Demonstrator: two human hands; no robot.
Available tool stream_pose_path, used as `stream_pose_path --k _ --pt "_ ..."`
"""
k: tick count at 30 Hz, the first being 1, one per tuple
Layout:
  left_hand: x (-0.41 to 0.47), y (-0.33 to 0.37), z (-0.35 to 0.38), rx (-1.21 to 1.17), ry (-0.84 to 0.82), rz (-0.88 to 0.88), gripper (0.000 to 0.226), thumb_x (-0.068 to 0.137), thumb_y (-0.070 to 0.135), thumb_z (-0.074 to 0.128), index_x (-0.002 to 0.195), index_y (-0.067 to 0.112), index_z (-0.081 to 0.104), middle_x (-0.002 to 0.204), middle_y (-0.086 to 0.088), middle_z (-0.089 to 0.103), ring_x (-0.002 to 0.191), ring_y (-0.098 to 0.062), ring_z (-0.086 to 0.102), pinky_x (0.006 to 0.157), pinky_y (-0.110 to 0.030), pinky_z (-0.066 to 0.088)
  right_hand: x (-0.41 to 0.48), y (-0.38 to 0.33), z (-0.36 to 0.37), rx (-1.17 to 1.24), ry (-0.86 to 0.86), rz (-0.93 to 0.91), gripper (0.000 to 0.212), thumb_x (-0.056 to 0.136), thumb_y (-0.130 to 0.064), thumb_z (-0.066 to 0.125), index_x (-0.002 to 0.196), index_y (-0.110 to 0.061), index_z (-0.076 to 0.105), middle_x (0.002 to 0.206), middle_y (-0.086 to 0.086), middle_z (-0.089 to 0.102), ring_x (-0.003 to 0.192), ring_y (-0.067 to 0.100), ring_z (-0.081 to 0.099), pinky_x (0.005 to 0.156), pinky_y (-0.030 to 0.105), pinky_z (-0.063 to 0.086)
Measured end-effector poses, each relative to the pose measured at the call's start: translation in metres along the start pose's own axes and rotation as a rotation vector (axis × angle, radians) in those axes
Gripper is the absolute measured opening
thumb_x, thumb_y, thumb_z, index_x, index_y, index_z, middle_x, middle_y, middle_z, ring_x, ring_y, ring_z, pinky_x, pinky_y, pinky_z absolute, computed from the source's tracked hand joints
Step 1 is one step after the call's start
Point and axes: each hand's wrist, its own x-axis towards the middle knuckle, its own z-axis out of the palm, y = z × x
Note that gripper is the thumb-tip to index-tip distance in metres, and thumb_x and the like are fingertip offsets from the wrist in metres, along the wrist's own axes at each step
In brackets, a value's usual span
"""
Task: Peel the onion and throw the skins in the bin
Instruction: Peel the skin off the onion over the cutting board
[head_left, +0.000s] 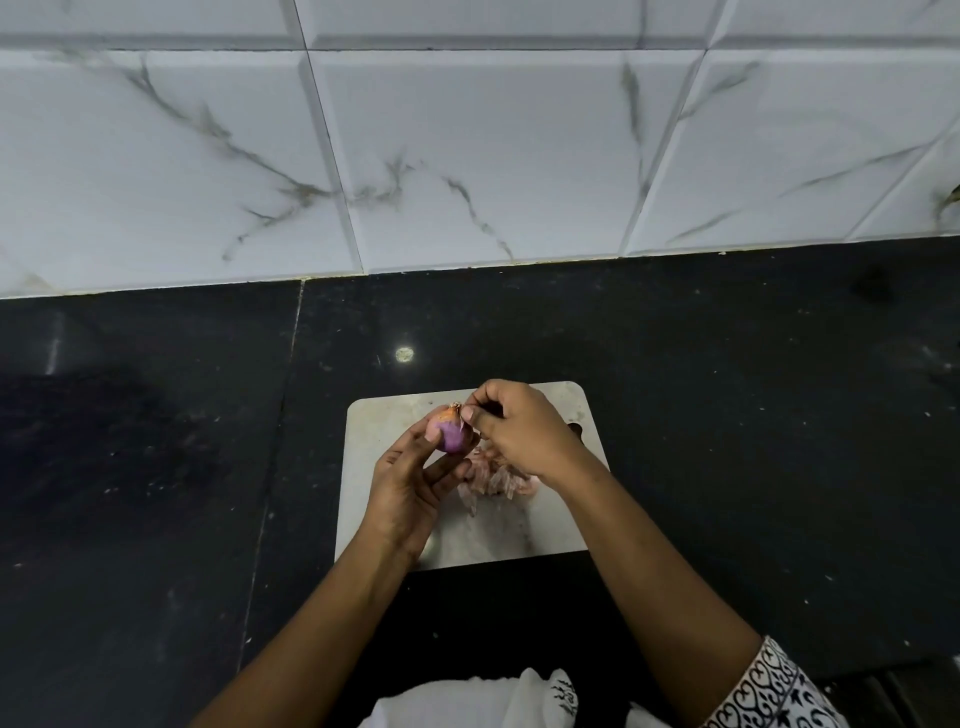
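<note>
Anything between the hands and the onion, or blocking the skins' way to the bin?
Nothing: the left hand holds the onion, the right hand pinches skin at its top. Loose skins lie on the board; no bin is visible.

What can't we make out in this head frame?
Bin: outside the head view, nowhere in frame.
Onion underside: covered by the left hand holding it.
Skins on the cutting board: partly under the right hand and wrist.
Whether the right hand pinches a skin flap at the onion's tip: too small, blurred.
</note>
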Motion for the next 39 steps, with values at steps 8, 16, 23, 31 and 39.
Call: stream_pose_path --k 8,16,23,31,39 --pt "-0.002 -0.001 0.006 -0.118 0.044 -0.069 0.025 0.095 0.017 0.044 0.103 0.005 0.065 0.085 -0.011 0.075 0.075 -0.02 0.073 0.058 -0.022 0.058 -0.001 0.003 0.001 0.415 -0.153 0.111 0.018 0.095 -0.014 0.049 0.081 -0.015 0.06 0.087 0.013 0.062 0.077 0.024 0.058 0.071 0.039 0.052" --pt "-0.006 -0.001 0.013 -0.197 0.083 -0.088 0.026 0.097 0.019 0.042 0.102 0.004 0.063 0.079 -0.01 0.075 0.07 -0.019 0.073 0.056 -0.021 0.058 -0.003 0.007 0.002 0.494 -0.127 0.131 0.015 0.094 -0.015 0.051 0.085 -0.014 0.062 0.082 0.004 0.064 0.079 0.018 0.059 0.079 0.036 0.05" --pt "-0.008 -0.004 0.019 -0.242 0.118 -0.115 0.025 0.097 0.021 0.045 0.098 0.004 0.064 0.077 -0.01 0.075 0.066 -0.018 0.073 0.053 -0.021 0.057 -0.006 0.008 0.011 0.455 0.016 0.161 0.019 0.092 -0.017 0.051 0.076 -0.018 0.062 0.079 0.005 0.064 0.076 0.017 0.059 0.078 0.038 0.05" --pt "-0.009 -0.007 0.014 -0.286 0.134 -0.146 0.028 0.096 0.024 0.046 0.102 0.003 0.064 0.082 -0.013 0.075 0.069 -0.02 0.073 0.057 -0.023 0.059 -0.012 0.009 0.006 0.678 -0.074 0.209 0.015 0.094 -0.013 0.051 0.084 -0.01 0.062 0.07 0.005 0.06 0.062 0.013 0.053 0.058 0.024 0.048" --pt "-0.003 -0.004 0.007 -0.354 0.15 -0.166 0.03 0.095 0.029 0.047 0.097 0.006 0.066 0.085 -0.014 0.075 0.071 -0.021 0.073 0.055 -0.026 0.059 -0.013 0.014 0.005 0.61 0.056 0.25 0.017 0.093 -0.015 0.051 0.08 -0.011 0.061 0.074 0.009 0.052 0.071 0.021 0.048 0.07 0.034 0.042"
